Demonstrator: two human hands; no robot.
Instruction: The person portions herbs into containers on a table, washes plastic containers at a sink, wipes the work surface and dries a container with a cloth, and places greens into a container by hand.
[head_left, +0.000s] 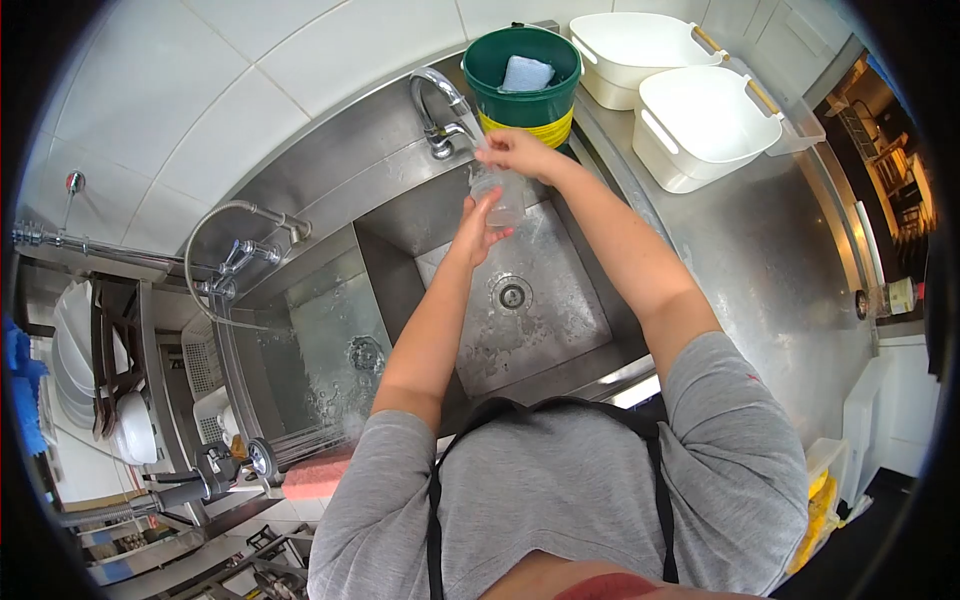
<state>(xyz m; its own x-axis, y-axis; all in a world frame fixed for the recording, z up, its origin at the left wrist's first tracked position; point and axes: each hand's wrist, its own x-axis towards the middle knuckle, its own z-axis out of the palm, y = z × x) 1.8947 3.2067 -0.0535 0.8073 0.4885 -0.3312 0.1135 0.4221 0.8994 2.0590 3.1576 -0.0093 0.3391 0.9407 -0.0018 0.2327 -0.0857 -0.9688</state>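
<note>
My left hand (480, 230) is wrapped round a clear plastic container (508, 204), holding it tilted above the right sink basin (540, 330). Water runs from the curved faucet (437, 100) down onto the container. My right hand (515, 153) is beside the stream, at the container's upper end, its fingers bent together; whether they grip anything is too small to tell. Behind the right hand stands a green bucket (490, 58) with a yellow band and a light blue sponge (526, 74) in it.
White tubs (700, 120) stand on the steel counter (770, 260) at the right. The left basin (310, 330) holds water, with a spray head (262, 458) spraying into it. A hose faucet (245, 255) rises behind it. Plates (75, 350) sit in a rack at the far left.
</note>
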